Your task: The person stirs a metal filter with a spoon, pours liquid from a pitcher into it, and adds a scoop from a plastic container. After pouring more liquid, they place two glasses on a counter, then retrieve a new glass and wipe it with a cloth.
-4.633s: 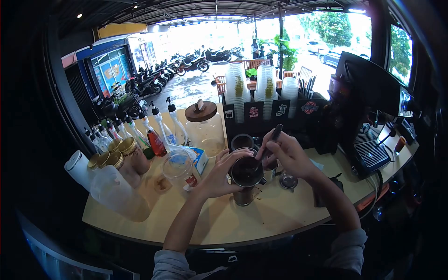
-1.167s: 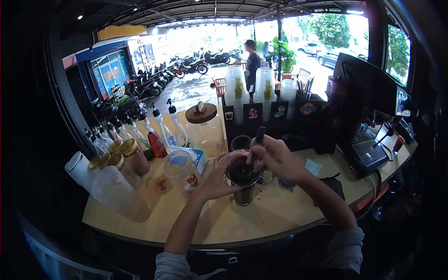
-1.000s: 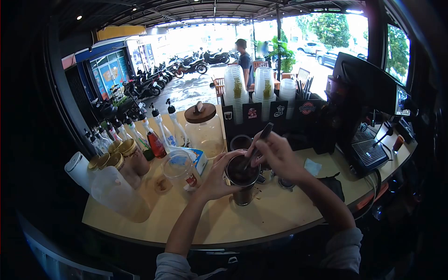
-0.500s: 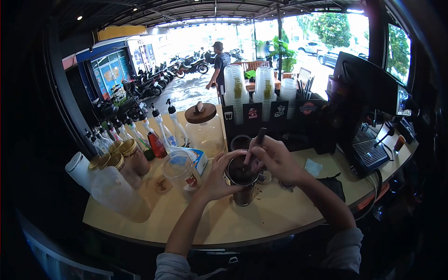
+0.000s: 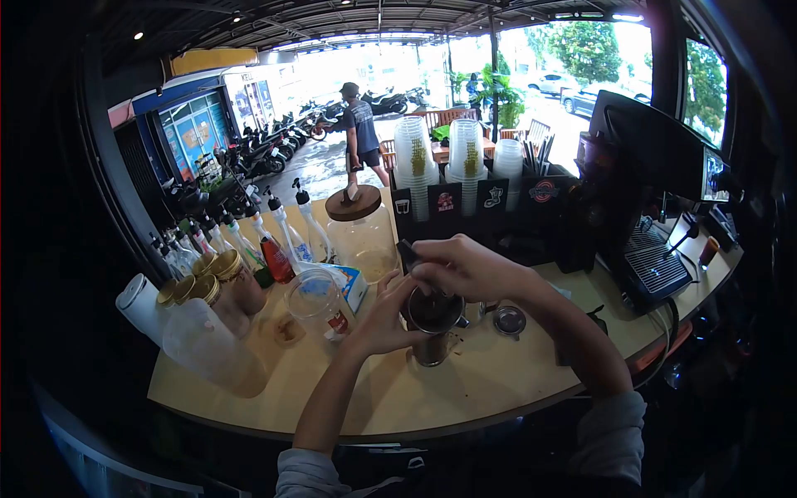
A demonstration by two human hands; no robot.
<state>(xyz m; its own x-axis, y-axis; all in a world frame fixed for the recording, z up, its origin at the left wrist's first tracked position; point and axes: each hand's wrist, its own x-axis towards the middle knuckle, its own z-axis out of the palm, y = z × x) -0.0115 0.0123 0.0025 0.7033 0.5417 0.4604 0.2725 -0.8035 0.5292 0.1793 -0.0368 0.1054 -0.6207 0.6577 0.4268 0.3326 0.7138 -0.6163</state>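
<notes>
A metal pitcher [image 5: 431,352] stands on the counter near its middle, with dark brown contents inside. My left hand [image 5: 383,322] is wrapped round its upper left side, close to the rim. Above the opening, my right hand [image 5: 475,267] grips a utensil with a black handle [image 5: 408,255]. The handle tilts up to the left; its lower end is down in the pitcher, hidden by my fingers and the dark contents. Just right of the pitcher lies a small round metal piece [image 5: 509,320]. Dark specks are scattered on the counter beside the pitcher's base.
Left are a clear plastic cup [image 5: 319,300], a wood-lidded jar [image 5: 363,236], pump bottles [image 5: 309,224], gold-rimmed canisters [image 5: 228,278] and a frosted jug [image 5: 203,340]. Behind stand stacked cups [image 5: 414,158]; right, a coffee machine [image 5: 652,266]. Outside, a person [image 5: 360,133] walks by motorcycles.
My right hand and the black handle have swung left over the pitcher, uncovering the round metal piece. My left hand stays on the pitcher. The person outside has moved left.
</notes>
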